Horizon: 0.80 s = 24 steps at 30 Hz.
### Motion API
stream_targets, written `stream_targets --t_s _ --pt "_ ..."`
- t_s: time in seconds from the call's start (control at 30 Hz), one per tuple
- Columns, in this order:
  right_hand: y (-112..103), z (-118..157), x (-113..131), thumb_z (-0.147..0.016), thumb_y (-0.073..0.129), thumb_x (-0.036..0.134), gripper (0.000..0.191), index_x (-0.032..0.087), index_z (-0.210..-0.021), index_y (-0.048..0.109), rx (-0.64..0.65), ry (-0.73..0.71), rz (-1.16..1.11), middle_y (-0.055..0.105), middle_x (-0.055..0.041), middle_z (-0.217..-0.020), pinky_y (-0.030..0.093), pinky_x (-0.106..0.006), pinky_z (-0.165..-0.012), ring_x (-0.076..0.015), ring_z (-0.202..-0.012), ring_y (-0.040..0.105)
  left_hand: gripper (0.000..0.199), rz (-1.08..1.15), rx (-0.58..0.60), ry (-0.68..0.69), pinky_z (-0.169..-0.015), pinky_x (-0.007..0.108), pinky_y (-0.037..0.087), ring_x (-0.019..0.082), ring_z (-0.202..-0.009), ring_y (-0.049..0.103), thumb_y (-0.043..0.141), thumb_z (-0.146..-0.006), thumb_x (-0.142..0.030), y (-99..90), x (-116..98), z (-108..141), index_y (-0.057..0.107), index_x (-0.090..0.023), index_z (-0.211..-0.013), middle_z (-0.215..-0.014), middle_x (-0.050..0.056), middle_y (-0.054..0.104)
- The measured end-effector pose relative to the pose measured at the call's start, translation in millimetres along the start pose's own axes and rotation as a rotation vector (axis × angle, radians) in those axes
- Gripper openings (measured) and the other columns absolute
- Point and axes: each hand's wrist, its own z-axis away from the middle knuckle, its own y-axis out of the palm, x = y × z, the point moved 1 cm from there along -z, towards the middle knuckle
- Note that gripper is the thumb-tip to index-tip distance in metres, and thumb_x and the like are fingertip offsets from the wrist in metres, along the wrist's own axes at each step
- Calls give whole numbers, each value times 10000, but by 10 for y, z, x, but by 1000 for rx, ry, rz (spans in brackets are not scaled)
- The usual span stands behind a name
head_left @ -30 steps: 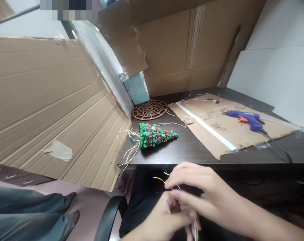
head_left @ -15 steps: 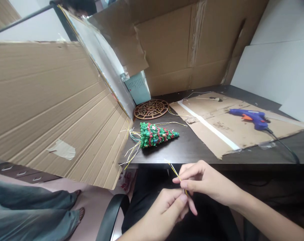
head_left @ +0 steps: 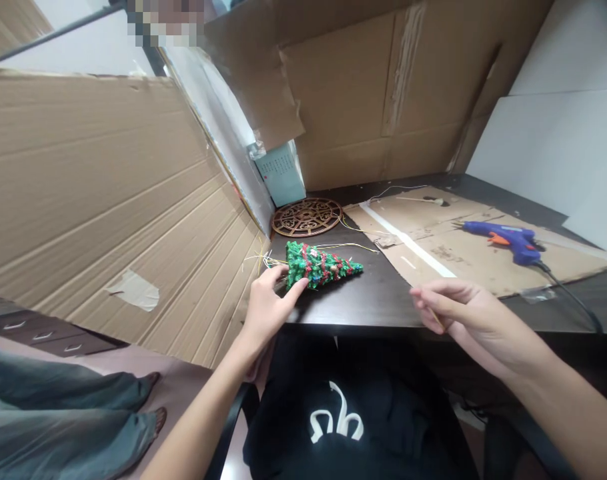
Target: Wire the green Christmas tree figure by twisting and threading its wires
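A miniature green Christmas tree (head_left: 324, 265) with red garland lies on its side on the dark table, its tip pointing right. My left hand (head_left: 271, 300) is closed around its base, thumb on the near side and fingers behind the left end. Thin white and yellow wires (head_left: 256, 258) stick out from that end, partly hidden by my fingers. My right hand (head_left: 456, 310) is raised over the table's front edge, fingers pinched together on thin wires (head_left: 437, 320) that barely show.
A blue glue gun (head_left: 508, 239) lies on a cardboard sheet (head_left: 448, 250) at the right. Behind the tree are a round openwork metal trivet (head_left: 307, 218) and a light blue box (head_left: 282, 175). Cardboard panels (head_left: 108, 200) stand left and behind. Another person's legs (head_left: 58, 413) show lower left.
My hands have come apart from above my lap. The left has moved up to the tree's base; the right has moved right and up, carrying the thin wires.
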Motion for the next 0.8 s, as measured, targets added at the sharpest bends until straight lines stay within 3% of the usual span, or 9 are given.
stream_targets --t_s 0.1,0.23,0.37,0.47,0.53,0.6,0.67,0.73,0.8 --pt "32 -18 -29 -775 835 452 285 199 -893 778 -9 -37 119 547 -7 -623 351 -180 -455 -67 -512 457 327 28 58 -35 -671 258 393 172 -709 551 653 -933 -441 -11 -26 -114 640 -156 -772 -744 -1 603" --pt "148 -43 36 -821 788 478 316 183 -921 743 2 -105 348 604 -15 -704 427 -211 -516 -77 -538 502 506 45 119 -253 -536 249 278 137 -562 413 554 -932 -558 -95 -119 -299 522 -164 -616 -590 -23 441" --pt "349 -102 135 -874 722 492 304 193 -920 753 31 -209 552 696 -39 -832 472 -232 -574 -113 -641 590 549 -104 279 -388 -500 266 184 127 -479 320 555 -923 -529 -119 -86 -552 350 -199 -534 -519 -32 317" --pt "477 -185 179 -902 693 445 236 224 -904 775 27 -348 695 728 -30 -928 501 -263 -686 -159 -815 651 616 -173 312 -395 -503 284 158 122 -443 282 598 -933 -491 -89 -51 -707 240 -214 -517 -485 -36 251" --pt "525 -247 208 -904 690 417 200 240 -890 784 -1 -419 776 721 -17 -897 472 -279 -654 -154 -776 628 663 -230 305 -387 -517 292 179 132 -445 289 620 -945 -506 -72 -57 -761 236 -214 -491 -469 -30 240" --pt "549 -296 244 -902 691 395 180 245 -874 787 -32 -471 824 710 -11 -855 436 -290 -617 -146 -722 593 664 -328 219 -366 -546 300 230 169 -480 359 621 -959 -548 -80 -94 -762 333 -208 -467 -465 -7 299" --pt "563 -315 280 -899 694 375 167 240 -857 783 -54 -502 837 704 -9 -839 420 -292 -606 -141 -702 573 571 -441 41 -265 -604 319 324 242 -600 498 592 -986 -560 -115 -165 -704 531 -191 -555 -552 43 479" --pt "579 -302 303 -902 687 357 164 231 -843 772 -52 -506 832 696 -6 -829 408 -288 -591 -131 -676 550 423 -478 -117 -58 -740 363 430 301 -828 594 544 -1026 -491 -159 -264 -586 673 -166 -787 -797 87 641" --pt "601 -268 309 -906 678 338 162 220 -832 760 -18 -501 831 681 -2 -807 389 -282 -561 -117 -633 514 309 -400 -118 157 -944 402 452 303 -1058 584 495 -1051 -373 -191 -368 -419 689 -134 -1027 -1053 107 665"
